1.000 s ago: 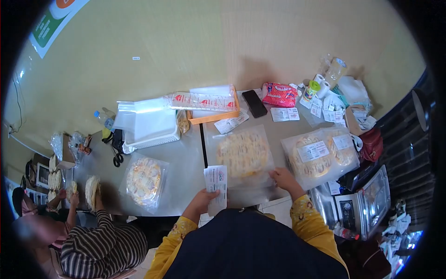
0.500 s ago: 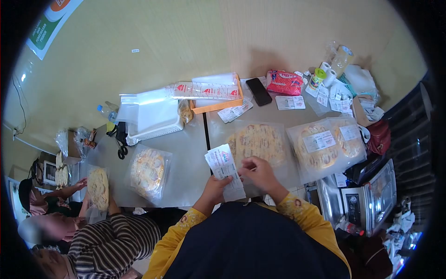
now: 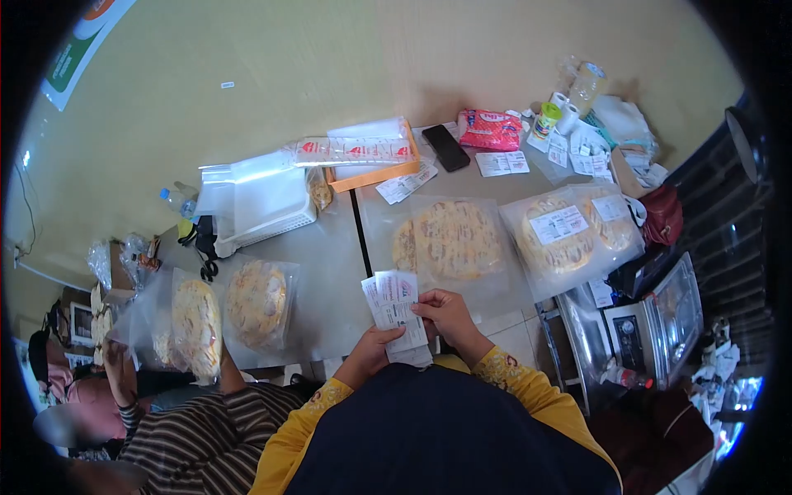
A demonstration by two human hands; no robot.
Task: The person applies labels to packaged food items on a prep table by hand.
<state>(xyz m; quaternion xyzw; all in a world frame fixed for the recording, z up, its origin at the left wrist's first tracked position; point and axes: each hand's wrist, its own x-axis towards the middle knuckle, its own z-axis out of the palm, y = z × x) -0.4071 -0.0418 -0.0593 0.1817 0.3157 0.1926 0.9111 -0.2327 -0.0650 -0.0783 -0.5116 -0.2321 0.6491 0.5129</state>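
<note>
Hands meet above the near table edge, lower centre of the frame. Left hand [image 3: 373,348] grips a fanned stack of white printed paper slips [image 3: 394,304] from below, thumb across the front, fingers clamped behind. Right hand [image 3: 445,312] pinches the stack's right edge, thumb and fingertips closed on the top slip. The stack is lifted off the grey table [image 3: 330,272] and tilted toward the camera. It sits just below a round yellow flatbread in a clear plastic bag [image 3: 450,239], which lies flat at centre frame. Contact between slips and bag: cannot tell.

Right of centre lies a clear bag of flatbreads bearing white labels [image 3: 569,239], its edge against the centre bag. Left of centre, a third bagged flatbread [image 3: 256,301] lies flat, apart from the others.

Upper centre holds a shallow orange tray [image 3: 375,172], with a black phone [image 3: 445,147] and a red printed packet [image 3: 491,129] to its right. A white plastic basket [image 3: 268,227] sits upper left of the tray.

Lower left, a co-worker's striped sleeve [image 3: 206,429]; that person holds up a bagged round flatbread [image 3: 194,326]. Lower right, beside the table, stands a steel machine [image 3: 652,330].
</note>
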